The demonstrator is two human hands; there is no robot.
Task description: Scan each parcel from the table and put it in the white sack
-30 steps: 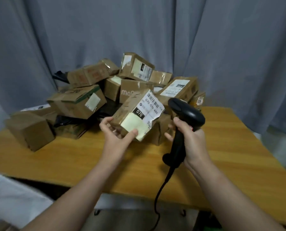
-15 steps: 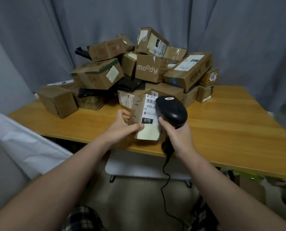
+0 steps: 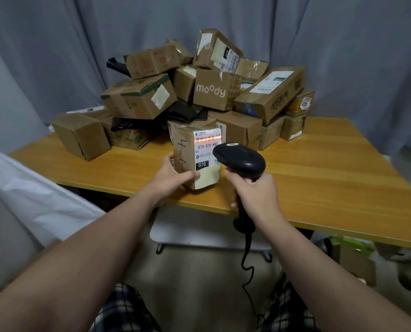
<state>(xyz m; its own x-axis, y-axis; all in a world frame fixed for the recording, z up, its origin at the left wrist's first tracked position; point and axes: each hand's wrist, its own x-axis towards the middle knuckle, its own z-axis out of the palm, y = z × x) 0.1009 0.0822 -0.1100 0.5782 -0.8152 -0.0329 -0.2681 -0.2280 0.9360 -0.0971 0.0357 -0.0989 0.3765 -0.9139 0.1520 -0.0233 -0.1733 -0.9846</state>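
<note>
Gripping the parcel (image 3: 186, 161) upright at the near edge of the table (image 3: 319, 178), your left hand (image 3: 173, 176) faces it to the scanner (image 3: 241, 159) clenched in your right hand (image 3: 256, 191). A tilt could throw the red line (image 3: 214, 138) off the barcode (image 3: 201, 140); the sack (image 3: 32, 200) lies beyond the left edge.

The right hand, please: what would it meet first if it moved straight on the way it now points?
Probably the small brown cardboard parcel with the white label gripped by the left hand; the right hand aims its black handheld scanner there. Depth is unclear.
</note>
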